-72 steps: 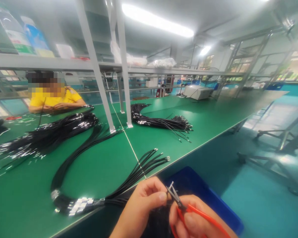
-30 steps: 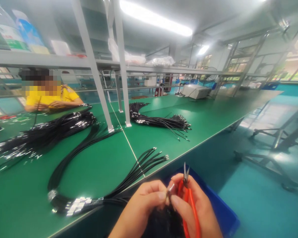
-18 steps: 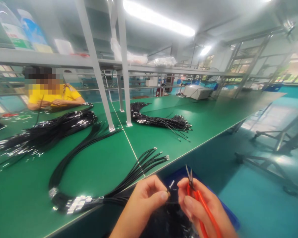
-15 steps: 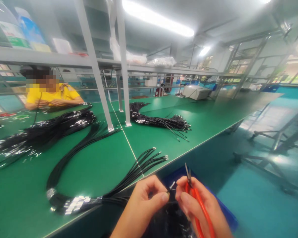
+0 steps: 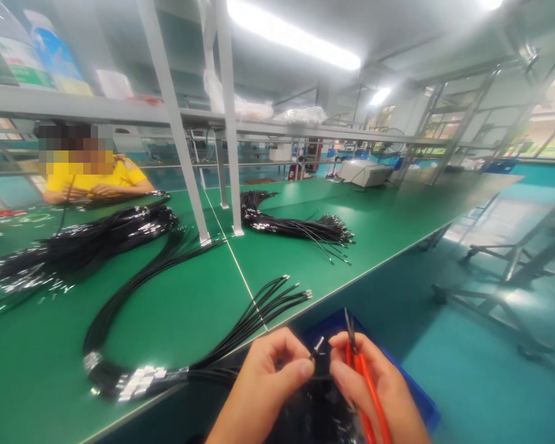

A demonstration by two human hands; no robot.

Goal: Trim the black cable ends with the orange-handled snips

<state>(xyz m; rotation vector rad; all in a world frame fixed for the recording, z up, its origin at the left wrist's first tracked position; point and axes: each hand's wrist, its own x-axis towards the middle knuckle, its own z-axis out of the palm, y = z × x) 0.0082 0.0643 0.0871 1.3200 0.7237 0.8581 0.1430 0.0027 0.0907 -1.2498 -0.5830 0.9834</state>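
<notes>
My left hand [image 5: 277,370] pinches a black cable near its end; a small white tip [image 5: 319,343] sticks out past the thumb and forefinger. In my right hand [image 5: 374,379] are red-handled scissors [image 5: 366,385] with narrow pointed blades aimed upward; I cannot tell whether they are snips or fine pliers. The right thumb and forefinger are close to the cable's end, with a small gap between. Beside my left wrist, a bundle of black cables [image 5: 124,302] curves over the green table [image 5: 166,327], with cable ends fanned out by the edge.
Below my hands is a blue bin [image 5: 414,394] with dark contents. More black cable bundles lie at the left [image 5: 87,246] and beyond the shelf posts [image 5: 300,228]. Metal posts [image 5: 234,154] carry a shelf. Across the table sits a person in yellow [image 5: 97,182]. A wheeled metal frame [image 5: 509,296] stands at right.
My right fingers have drawn slightly away from the white tip, widening the gap. The red-handled tool has tilted a little. My left hand stays nearly still.
</notes>
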